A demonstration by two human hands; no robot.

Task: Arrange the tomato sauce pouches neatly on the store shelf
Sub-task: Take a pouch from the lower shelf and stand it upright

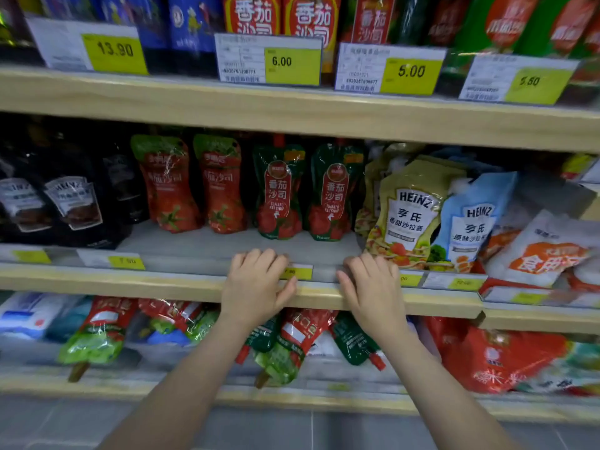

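Middle shelf [181, 245], left to right: two red pouches [194, 185], then two green pouches [308, 191], all upright, set back from the edge. Your left hand [256, 287] and right hand [373, 287] rest on the shelf lip below the green pair, fingers loosely curled, holding nothing. Risk: reach in fast and you'll likely tip a soft pouch or knock the Heinz packs [409, 212] leaning just right.

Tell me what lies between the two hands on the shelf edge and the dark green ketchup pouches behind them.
In the head view only bare grey shelf lies between the left hand, the right hand and the two dark green ketchup pouches.
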